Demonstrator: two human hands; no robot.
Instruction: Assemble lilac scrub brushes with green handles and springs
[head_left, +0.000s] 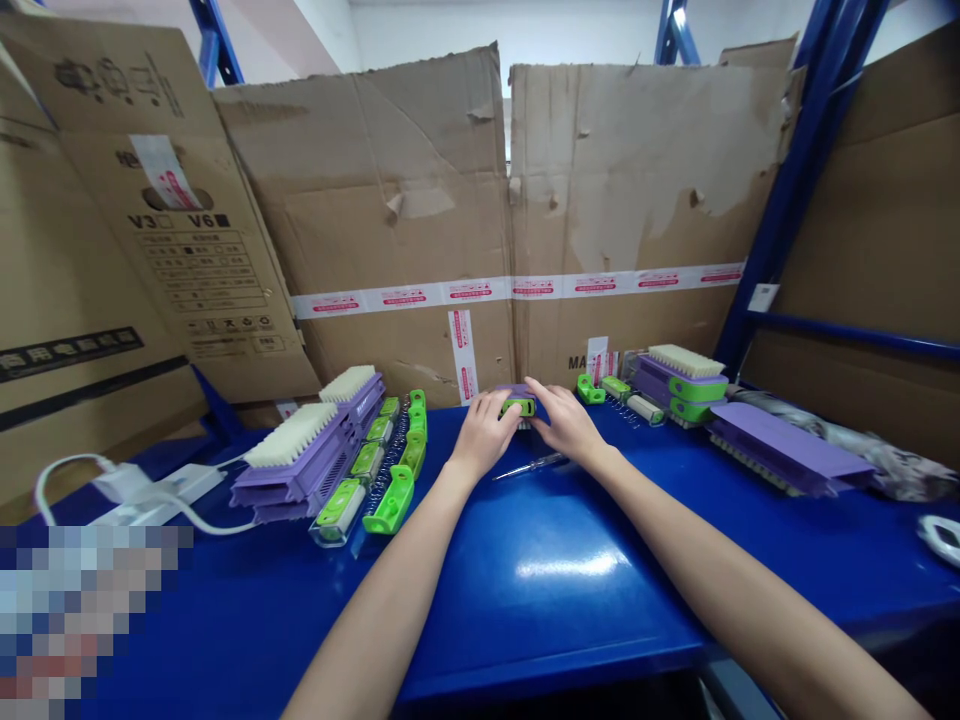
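I read "V3" and "V6" on the left carton [180, 250], "MA" on the back carton [637, 210]; red print on the tape [595, 285] is too small.

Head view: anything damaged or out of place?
The cardboard behind the table looks damaged: surface torn and peeled in patches, top edge ragged. The held purple piece can't be judged; fingers hide much of it.

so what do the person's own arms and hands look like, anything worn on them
The bare, ungloved left hand and bare, ungloved right hand join tapering, uncovered forearms, with no sleeve, watch or bracelet in view. No markings or cables show on them.
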